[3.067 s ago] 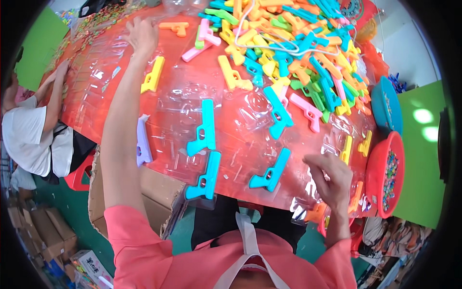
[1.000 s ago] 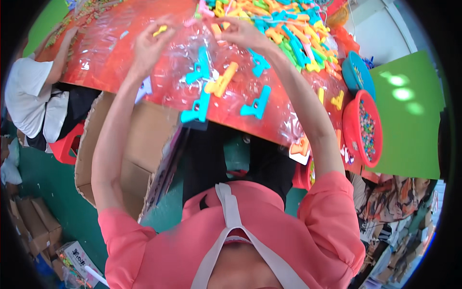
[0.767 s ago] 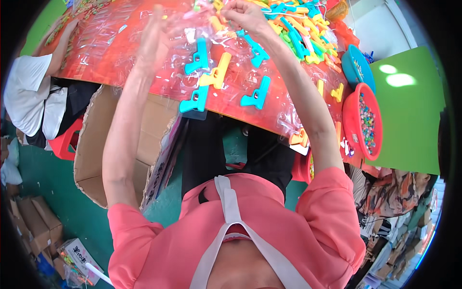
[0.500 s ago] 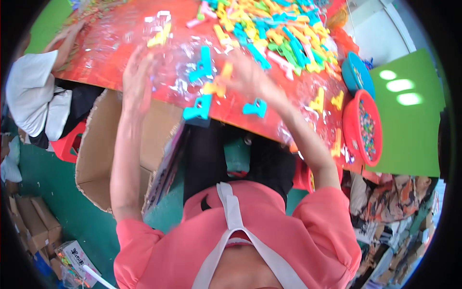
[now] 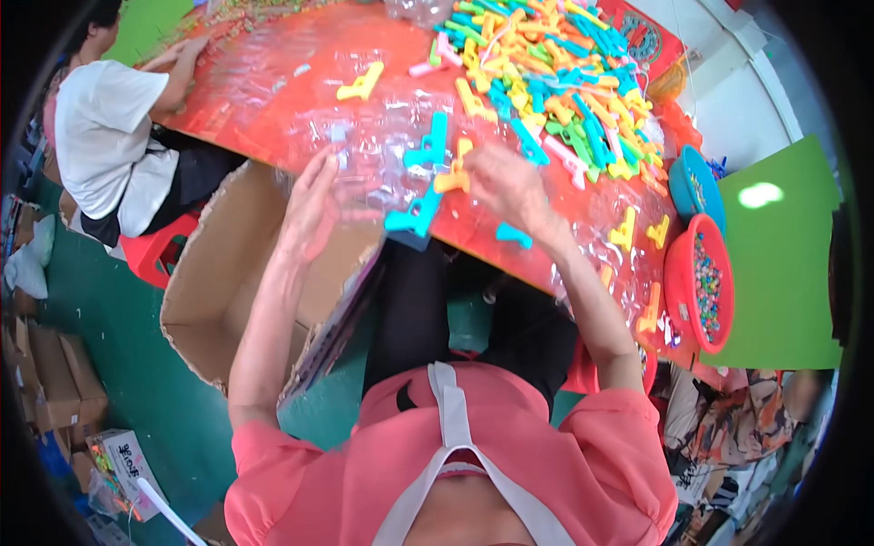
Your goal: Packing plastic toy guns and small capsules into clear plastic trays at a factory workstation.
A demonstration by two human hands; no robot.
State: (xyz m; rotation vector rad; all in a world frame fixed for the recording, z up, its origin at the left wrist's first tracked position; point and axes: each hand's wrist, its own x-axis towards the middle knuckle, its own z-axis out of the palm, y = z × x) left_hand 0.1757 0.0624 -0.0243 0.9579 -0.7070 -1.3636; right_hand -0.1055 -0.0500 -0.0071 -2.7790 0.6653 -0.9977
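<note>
My left hand (image 5: 311, 211) is open, fingers stretched out and apart, above the left part of the table's near edge beside clear plastic shells (image 5: 360, 173). My right hand (image 5: 512, 185) has its fingers curled in, the tips right beside a yellow-orange toy gun (image 5: 453, 180). What lies inside those fingers is hidden. Between my hands are two teal toy guns, one farther off (image 5: 430, 146) and one at the table edge (image 5: 414, 217). Another teal piece (image 5: 514, 236) lies below my right wrist. A yellow toy gun (image 5: 361, 82) rests farther away on the left.
A heap of colourful toy guns (image 5: 546, 73) covers the far right of the red table (image 5: 264, 118). At right stand a red basin (image 5: 678, 291) of small beads and a teal basin (image 5: 683, 187). A cardboard box (image 5: 214, 273) sits below left; another person (image 5: 114, 118) works beyond it.
The whole view has shifted, so the table appears lower and farther right. My left hand has drawn slightly toward me. My right hand stays by the yellow-orange toy gun, its fingers now visibly curled.
</note>
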